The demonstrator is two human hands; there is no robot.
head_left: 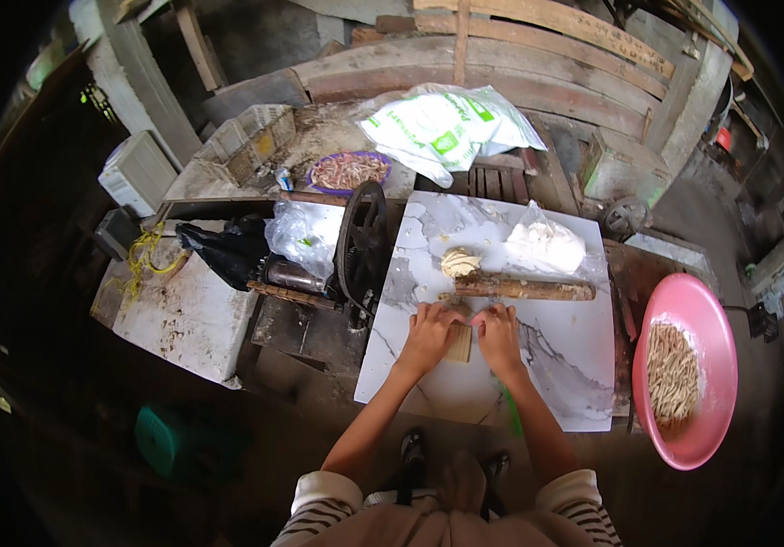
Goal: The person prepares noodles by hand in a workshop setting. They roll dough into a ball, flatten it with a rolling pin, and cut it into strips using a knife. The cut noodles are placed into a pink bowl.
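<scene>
My left hand (428, 335) and my right hand (498, 339) face each other over a marble-patterned board (410, 374). Their fingers are bent and closed at the far end of a flat, pale piece of dough (458, 345), which shows lengthwise lines. Fingers hide that end, so the exact grip is hard to see. Just beyond lies a wooden rolling pin (527, 288), crosswise and touched by neither hand. Behind its left end sits a lump of dough (460, 263). A clear bag of white powder (545, 248) rests at the board's far right.
Right of the board stands a pink basin (727, 365) holding dough strips. On the left are a machine's dark wheel (362, 244), a clear plastic bag (299, 239) and a black bag (228, 255). Farther back are a purple-rimmed tray of strips (351, 171) and a large white sack (451, 128).
</scene>
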